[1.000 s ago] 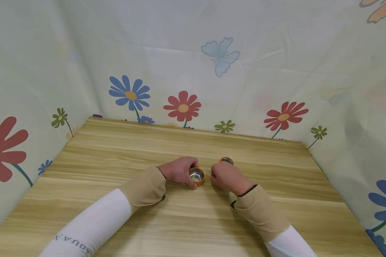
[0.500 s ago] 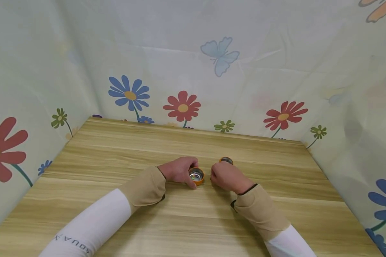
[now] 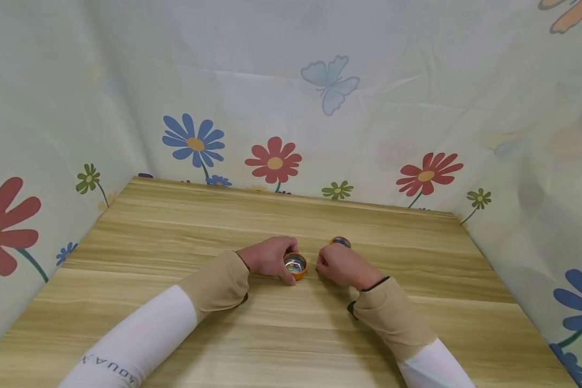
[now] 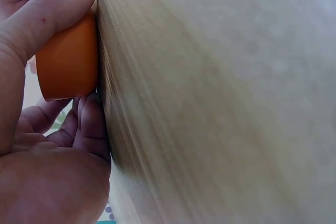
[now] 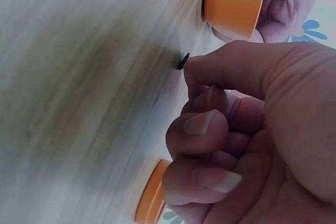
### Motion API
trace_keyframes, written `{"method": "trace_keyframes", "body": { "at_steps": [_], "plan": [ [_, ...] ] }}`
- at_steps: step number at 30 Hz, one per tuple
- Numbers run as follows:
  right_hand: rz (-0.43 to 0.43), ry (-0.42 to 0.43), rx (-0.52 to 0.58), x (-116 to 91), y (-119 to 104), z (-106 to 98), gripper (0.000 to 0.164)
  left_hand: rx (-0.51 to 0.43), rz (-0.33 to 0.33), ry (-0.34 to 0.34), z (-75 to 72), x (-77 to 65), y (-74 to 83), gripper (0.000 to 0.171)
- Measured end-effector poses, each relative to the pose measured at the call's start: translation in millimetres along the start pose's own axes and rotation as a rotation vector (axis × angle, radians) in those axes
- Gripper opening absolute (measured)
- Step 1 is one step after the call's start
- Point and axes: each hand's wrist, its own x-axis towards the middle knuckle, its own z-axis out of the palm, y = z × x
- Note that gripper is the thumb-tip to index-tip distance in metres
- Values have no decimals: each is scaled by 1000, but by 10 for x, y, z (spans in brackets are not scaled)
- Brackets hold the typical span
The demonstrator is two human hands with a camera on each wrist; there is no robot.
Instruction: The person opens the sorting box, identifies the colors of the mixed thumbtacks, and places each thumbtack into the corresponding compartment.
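Observation:
In the head view, my left hand [image 3: 269, 257] holds a small round orange container [image 3: 299, 276] with a shiny metal inside, thumb and fingers around its side. Small coloured bits [image 3: 292, 267] show in its bottom. The left wrist view has the orange wall [image 4: 71, 61] standing on the table between thumb and fingers. Just to the right, my right hand [image 3: 345, 265] is low over the wood. Its thumb and forefinger pinch a small, thin black piece [image 5: 184, 61], right at the tabletop; the other fingers are curled in.
Behind the right hand stands a second orange container [image 3: 341, 240] with a metal inside, partly covered by that hand. The wood-grain table [image 3: 281, 334] meets a pale flower-printed cloth [image 3: 378, 129] at the back and both sides.
The right fingertips have shifted very slightly, and a dark speck shows more clearly beneath them. The left hand and both orange containers keep their places.

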Motion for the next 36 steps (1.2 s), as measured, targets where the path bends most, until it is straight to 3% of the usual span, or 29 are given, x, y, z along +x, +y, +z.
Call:
{"method": "trace_keyframes", "body": {
  "at_steps": [8,19,27,36],
  "plan": [
    [-27,-12,85,12,87,54,20,-12,-3,-4,-7,-5,-2,47],
    [-26,-54,363,23,148,62,18,-2,28,14,-6,-12,-5,47],
    [34,-146,675,4,210,50,17,7,29,13,-2,-3,-24,47],
    [29,-200,844,11,219,49,23,10,26,11,11,16,-52,48]
  ]
}}
